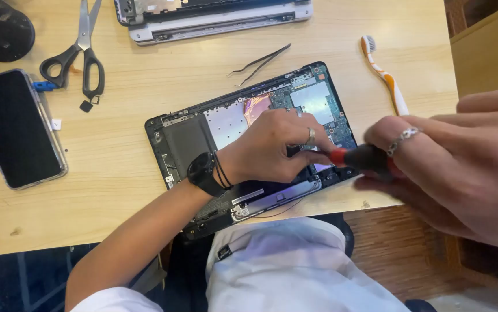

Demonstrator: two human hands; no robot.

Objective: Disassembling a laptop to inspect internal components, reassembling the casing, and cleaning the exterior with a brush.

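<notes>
**Opened laptop on the desk, both hands at work**

Opened laptop (243,144), back cover off, lying tilted in the middle of the frame on the wooden desk (122,173), circuit board and dark battery exposed. Left hand (272,147), with wristwatch, bands and a ring, resting on the laptop's right half, fingers (304,147) curled down around the shaft end of the screwdriver. Right hand (463,167), large and close at the right edge of the frame, fingers clenched around the red-and-black screwdriver (356,157), tip hidden under the left hand. Tweezers (260,62) just above the laptop. Scissors (81,52) at upper left, phone (18,128) at left, toothbrush (385,72) at upper right, second laptop part (214,17) along the top edge.
</notes>
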